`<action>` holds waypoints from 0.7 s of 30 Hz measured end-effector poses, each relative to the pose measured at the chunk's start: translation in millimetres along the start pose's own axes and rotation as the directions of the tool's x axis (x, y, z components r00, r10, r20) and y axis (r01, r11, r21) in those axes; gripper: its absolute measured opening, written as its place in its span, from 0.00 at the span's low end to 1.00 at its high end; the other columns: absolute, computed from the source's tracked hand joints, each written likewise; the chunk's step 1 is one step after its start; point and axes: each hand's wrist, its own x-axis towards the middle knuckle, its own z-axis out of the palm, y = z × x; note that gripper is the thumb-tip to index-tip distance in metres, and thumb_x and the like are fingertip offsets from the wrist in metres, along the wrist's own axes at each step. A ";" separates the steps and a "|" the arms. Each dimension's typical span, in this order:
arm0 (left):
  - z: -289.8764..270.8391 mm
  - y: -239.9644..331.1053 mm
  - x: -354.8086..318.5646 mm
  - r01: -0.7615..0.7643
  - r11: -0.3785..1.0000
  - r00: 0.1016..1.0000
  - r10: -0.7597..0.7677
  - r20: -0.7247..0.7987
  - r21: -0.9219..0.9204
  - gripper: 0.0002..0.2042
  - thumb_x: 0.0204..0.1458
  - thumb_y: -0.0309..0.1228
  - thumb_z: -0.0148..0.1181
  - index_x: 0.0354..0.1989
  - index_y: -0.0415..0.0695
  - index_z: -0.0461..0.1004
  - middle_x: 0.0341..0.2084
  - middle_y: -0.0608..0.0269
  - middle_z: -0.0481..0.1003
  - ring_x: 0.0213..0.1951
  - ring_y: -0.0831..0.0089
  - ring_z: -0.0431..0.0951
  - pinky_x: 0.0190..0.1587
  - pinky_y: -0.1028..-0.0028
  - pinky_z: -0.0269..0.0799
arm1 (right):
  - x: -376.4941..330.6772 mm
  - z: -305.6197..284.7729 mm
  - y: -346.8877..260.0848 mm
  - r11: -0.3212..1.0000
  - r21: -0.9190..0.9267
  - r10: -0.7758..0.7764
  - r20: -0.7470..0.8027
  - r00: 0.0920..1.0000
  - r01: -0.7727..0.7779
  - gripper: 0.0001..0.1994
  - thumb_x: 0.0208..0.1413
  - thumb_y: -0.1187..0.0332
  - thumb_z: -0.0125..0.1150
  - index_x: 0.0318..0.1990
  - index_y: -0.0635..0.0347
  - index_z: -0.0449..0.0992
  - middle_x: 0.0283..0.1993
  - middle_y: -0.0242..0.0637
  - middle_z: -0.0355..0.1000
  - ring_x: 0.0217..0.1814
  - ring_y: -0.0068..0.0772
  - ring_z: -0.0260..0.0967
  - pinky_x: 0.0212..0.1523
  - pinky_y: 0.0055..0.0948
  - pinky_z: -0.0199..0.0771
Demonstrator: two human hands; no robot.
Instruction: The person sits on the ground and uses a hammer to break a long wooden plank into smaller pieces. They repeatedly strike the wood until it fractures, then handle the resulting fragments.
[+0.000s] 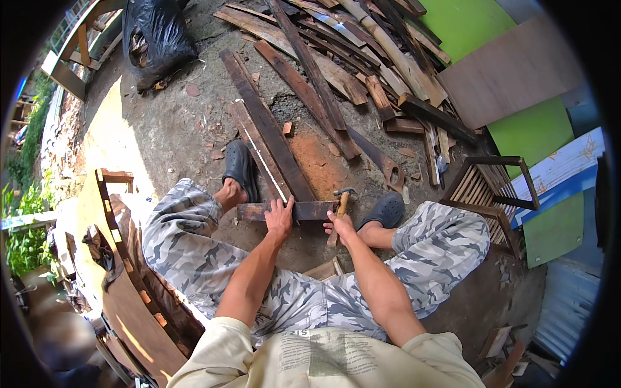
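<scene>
1. a short dark wooden board (304,210) lies crosswise on the ground between the person's feet, at the near end of two long dark planks (262,132) that run away up the ground.
2. the board looks stiff, rough and fairly heavy for its size; it likely will not flex, and the dry face gives good grip, so pressing flat on top near the middle seems the sound hold.
3. the left hand (279,218) lies on the board, fingers spread wide and flat, pinning it down.
4. the right hand (340,226) has its fingers wrapped closed round the wooden handle of a hammer (340,205), whose metal head sits just above the board's right end.
5. the hammer is likely head-heavy; the hand holds it low on the handle.
6. dark clogs (242,169) flank the board; a heap of scrap timber (362,58) lies beyond, a slatted wooden frame (495,187) to the right.
</scene>
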 end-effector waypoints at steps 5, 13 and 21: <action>-12.5 4.6 12.7 -0.107 0.994 0.969 0.110 -0.220 0.025 0.37 0.50 0.29 0.60 0.71 0.62 0.55 0.49 0.57 0.68 0.55 0.59 0.67 0.49 0.59 0.67 | 9.9 -1.8 -27.6 0.994 0.065 -0.086 -0.086 0.993 0.091 0.15 0.64 0.61 0.59 0.52 0.57 0.67 0.43 0.36 0.72 0.33 0.31 0.75 0.28 0.30 0.79; -44.9 30.5 17.1 -0.170 0.985 0.946 0.159 -0.281 -0.014 0.40 0.47 0.38 0.67 0.71 0.62 0.55 0.53 0.56 0.68 0.57 0.59 0.67 0.52 0.61 0.65 | 1.0 -0.2 -62.0 0.881 0.371 -0.201 -0.272 0.941 0.295 0.13 0.62 0.64 0.62 0.44 0.59 0.65 0.36 0.36 0.70 0.28 0.29 0.71 0.24 0.28 0.77; -47.9 -12.9 27.4 -0.159 0.985 0.882 0.174 -0.438 0.072 0.30 0.54 0.29 0.53 0.67 0.60 0.60 0.52 0.56 0.67 0.60 0.59 0.64 0.51 0.57 0.64 | -3.3 26.2 -49.7 0.973 0.106 -0.186 -0.164 0.969 0.205 0.14 0.62 0.64 0.61 0.48 0.60 0.66 0.39 0.36 0.71 0.32 0.29 0.73 0.28 0.29 0.79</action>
